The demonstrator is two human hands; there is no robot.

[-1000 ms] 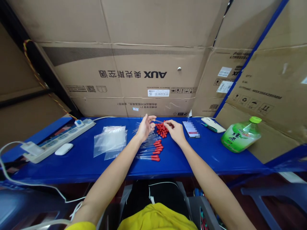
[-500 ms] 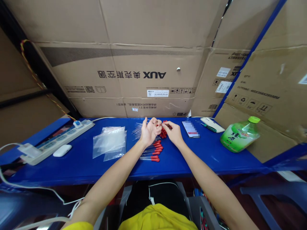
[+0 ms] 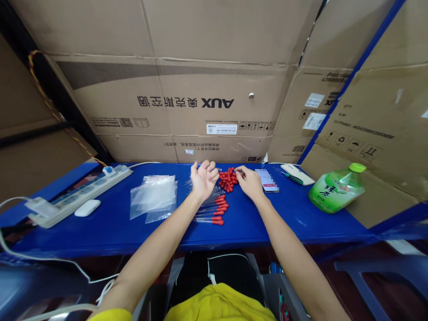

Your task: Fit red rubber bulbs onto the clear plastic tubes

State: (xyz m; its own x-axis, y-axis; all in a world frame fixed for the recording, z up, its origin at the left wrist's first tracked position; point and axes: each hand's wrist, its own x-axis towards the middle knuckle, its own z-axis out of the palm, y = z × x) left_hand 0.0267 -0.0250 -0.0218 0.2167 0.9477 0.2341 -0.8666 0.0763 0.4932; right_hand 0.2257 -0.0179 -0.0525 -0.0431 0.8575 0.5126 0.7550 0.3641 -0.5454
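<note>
Left hand (image 3: 203, 180) mid-frame: palm up, fingers curled. Right hand (image 3: 250, 182): palm down beside red bulbs (image 3: 228, 179). Can't tell if either's gripping anything.

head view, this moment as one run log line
left hand: over clear tubes, hold unclear | right hand: by red bulbs, hold unclear | plastic bags: left of tubes

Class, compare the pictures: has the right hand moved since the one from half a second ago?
Yes. Judged against the phone lying on the blue table, the right hand has shifted rightward, closer to the phone.
</note>
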